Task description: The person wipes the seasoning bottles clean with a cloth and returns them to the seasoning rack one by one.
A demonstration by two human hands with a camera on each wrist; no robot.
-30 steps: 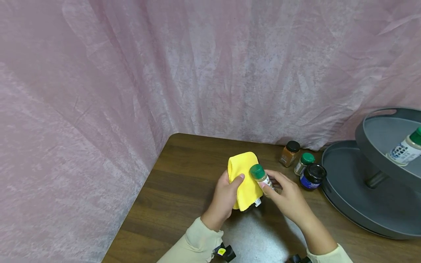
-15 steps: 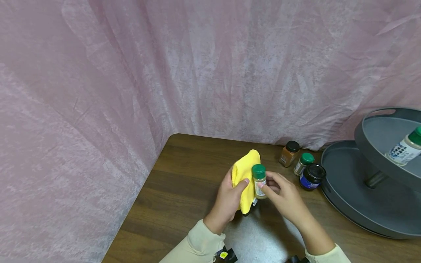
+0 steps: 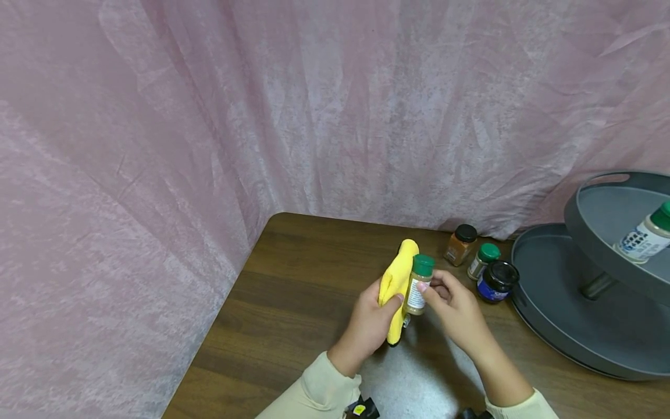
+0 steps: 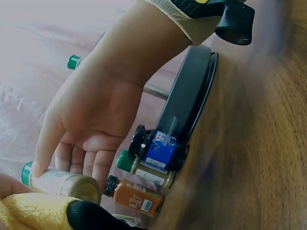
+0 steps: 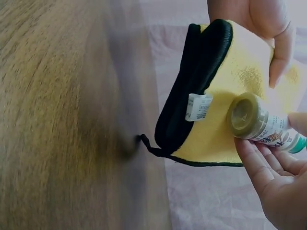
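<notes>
My left hand (image 3: 367,323) grips a folded yellow cloth (image 3: 399,273) with black edging, its thumb on the near face. In my right hand (image 3: 459,317) is a small spice jar (image 3: 417,294) with a green cap and white label, pinched between thumb and fingers. The spice jar stands roughly upright in the head view, against or close beside the cloth's right side. A white tag (image 5: 198,107) and a black cord (image 5: 149,147) show on the cloth in the right wrist view. Both hands are above the wooden table (image 3: 293,279).
Right of the hands stand an orange-brown spice jar (image 3: 459,247), another green-capped jar (image 3: 483,262) and a black-lidded jar with blue label (image 3: 497,282). A grey two-tier tray (image 3: 555,331) fills the right side; a white-labelled jar (image 3: 642,241) lies on its upper tier. Pink curtain (image 3: 335,116) hangs behind.
The spice jar has turned from tilted to nearly upright and shifted slightly right. My left hand has moved right and turned the cloth from face-on to nearly edge-on.
</notes>
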